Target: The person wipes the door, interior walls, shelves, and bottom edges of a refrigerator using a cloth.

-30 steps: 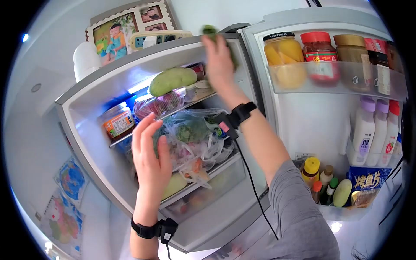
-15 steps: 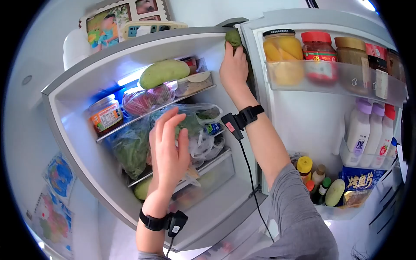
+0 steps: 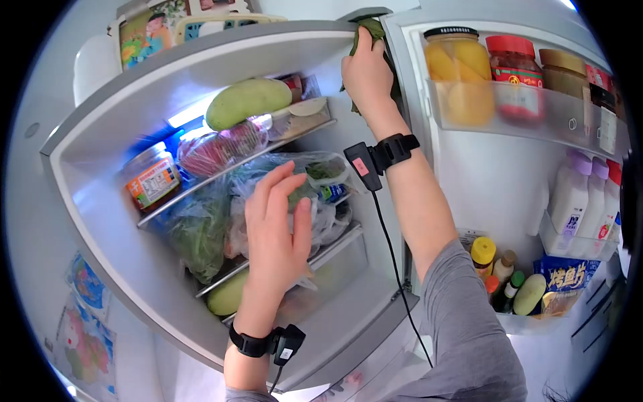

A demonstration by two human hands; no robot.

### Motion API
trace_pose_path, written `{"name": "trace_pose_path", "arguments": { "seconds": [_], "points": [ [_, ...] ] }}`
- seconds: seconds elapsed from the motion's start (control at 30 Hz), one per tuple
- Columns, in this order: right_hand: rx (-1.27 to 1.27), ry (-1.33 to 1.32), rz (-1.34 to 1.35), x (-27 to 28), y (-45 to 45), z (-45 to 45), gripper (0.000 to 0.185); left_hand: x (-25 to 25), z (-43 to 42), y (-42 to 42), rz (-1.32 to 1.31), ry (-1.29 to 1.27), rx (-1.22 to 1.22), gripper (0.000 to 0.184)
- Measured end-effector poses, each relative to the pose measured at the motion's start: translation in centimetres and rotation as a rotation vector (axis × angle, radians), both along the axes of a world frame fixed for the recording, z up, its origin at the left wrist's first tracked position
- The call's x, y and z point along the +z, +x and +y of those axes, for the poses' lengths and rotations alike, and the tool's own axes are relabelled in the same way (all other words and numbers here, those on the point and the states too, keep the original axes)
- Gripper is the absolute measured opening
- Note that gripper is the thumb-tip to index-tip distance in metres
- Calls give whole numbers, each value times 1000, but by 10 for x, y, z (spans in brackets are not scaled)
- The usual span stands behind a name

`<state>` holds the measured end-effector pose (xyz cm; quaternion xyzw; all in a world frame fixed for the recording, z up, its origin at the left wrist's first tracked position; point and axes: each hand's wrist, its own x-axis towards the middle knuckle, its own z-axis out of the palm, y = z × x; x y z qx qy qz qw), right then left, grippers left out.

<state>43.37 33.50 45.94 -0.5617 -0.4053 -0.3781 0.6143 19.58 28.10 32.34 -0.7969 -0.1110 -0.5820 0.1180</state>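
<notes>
At the top right corner of the fridge [image 3: 120, 127], the right hand [image 3: 370, 77] curls round a green cloth [image 3: 374, 25], seemingly to press it to the edge, while the left hand [image 3: 273, 231], loosely open and holding nothing, hovers before the bags [image 3: 197, 234], perhaps for balance.

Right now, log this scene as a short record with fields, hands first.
Right hand: holds a crumpled dark green cloth at the grey-and-white refrigerator frame's upper right corner
Left hand: open, apparently holding nothing, before clear plastic bags of greens
Top shelf: pale green oblong gourd; orange-labelled jar
White refrigerator door: open; its upper rack holds a red-lidded jar and a black-lidded jar of yellow contents
</notes>
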Motion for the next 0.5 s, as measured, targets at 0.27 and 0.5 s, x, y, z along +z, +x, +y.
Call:
{"name": "trace_pose_path", "arguments": {
  "seconds": [0.27, 0.5],
  "points": [
    [-64, -168, 142, -76, -10, -6, 64, -30, 20, 6, -115, -187, -211, 24],
    [-49, -275, 209, -188, -14, -16, 65, -54, 10, 5, -85, -234, -211, 22]
  ]
}}
